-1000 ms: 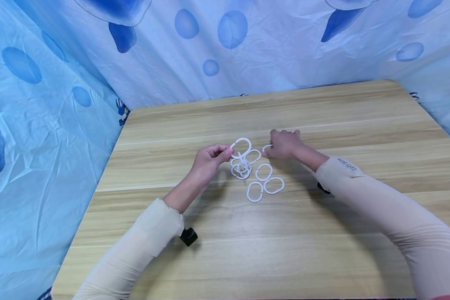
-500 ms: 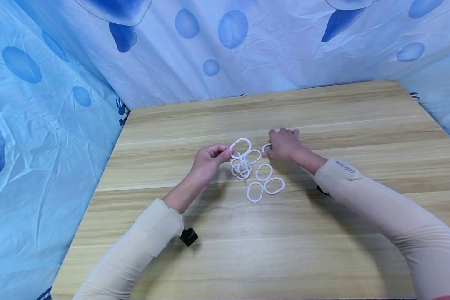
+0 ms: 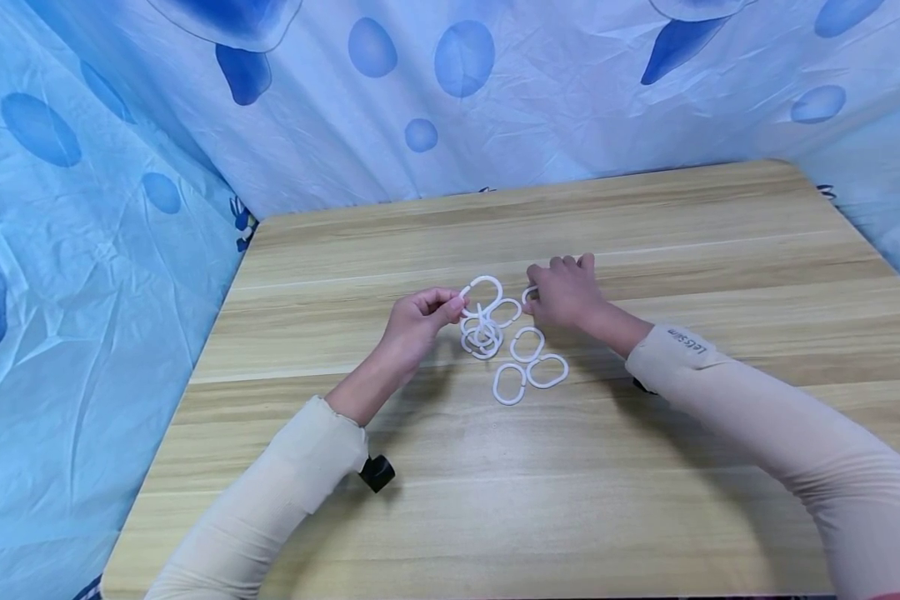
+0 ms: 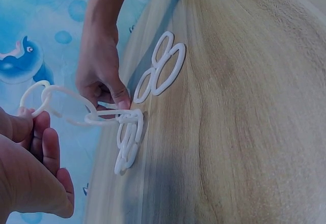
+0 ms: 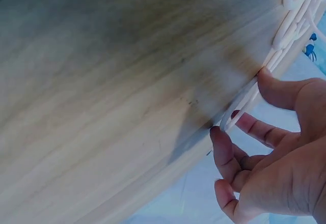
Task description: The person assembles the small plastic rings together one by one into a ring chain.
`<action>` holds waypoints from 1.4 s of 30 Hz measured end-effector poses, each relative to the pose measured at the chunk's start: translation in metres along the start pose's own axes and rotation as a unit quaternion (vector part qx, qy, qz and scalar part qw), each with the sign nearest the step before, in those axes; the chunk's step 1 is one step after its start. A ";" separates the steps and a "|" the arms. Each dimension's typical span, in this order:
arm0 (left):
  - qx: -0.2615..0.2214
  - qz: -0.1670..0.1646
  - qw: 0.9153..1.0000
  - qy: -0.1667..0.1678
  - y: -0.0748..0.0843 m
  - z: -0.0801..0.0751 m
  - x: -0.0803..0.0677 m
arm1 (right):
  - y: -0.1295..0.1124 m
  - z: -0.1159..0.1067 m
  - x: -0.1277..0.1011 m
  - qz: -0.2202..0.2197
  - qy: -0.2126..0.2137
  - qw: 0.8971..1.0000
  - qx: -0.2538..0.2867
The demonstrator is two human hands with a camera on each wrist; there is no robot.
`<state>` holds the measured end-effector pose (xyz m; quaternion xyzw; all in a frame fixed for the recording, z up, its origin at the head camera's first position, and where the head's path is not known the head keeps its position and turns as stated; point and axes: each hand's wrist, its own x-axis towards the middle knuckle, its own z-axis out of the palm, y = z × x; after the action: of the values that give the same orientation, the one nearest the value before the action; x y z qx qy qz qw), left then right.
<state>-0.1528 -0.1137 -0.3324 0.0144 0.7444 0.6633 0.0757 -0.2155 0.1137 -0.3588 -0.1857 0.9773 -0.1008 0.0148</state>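
My left hand (image 3: 412, 325) pinches one white plastic C-shaped link (image 3: 487, 280) between thumb and fingertips. From that link a chain of several joined links (image 4: 130, 132) runs down and bunches on the table. Just right of the bunch, my right hand (image 3: 567, 293) holds a single link (image 5: 239, 102) at the tabletop, its thumb at one end and fingers at the other. The hand covers most of this link in the head view. Nearer the person lie three loose links, an upper one (image 3: 516, 354), a right one (image 3: 547, 386) and a lower left one (image 3: 497, 387).
Beneath everything is a wood-grain table (image 3: 450, 500). A blue and white patterned curtain (image 3: 330, 125) hangs along its back and sides. A small black device (image 3: 377, 473) is strapped under the left sleeve (image 3: 285, 475).
My right hand has slid slightly to the left with its link, which shows less now. The left hand, the chain and the three loose links have stayed in place.
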 end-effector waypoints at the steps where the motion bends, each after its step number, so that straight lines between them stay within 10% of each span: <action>1: 0.000 0.000 1.000 0.000 0.000 0.000 0.000 | 0.000 0.000 0.000 -0.001 0.003 1.000 0.000; 16: 0.006 -0.004 1.000 0.000 0.000 0.002 0.001 | 0.018 -0.012 0.002 -0.024 0.103 0.989 0.105; 29: 0.011 -0.002 1.000 -0.003 -0.002 0.005 0.003 | 0.023 -0.031 -0.009 -0.060 0.086 0.922 0.372; 42: 0.031 -0.010 0.999 -0.020 -0.002 0.010 0.003 | 0.005 -0.045 -0.015 -0.103 0.049 0.868 0.484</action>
<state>-0.1544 -0.1037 -0.3356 0.0222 0.7631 0.6386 0.0964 -0.2059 0.1323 -0.3163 -0.2496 0.7810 -0.5708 0.0441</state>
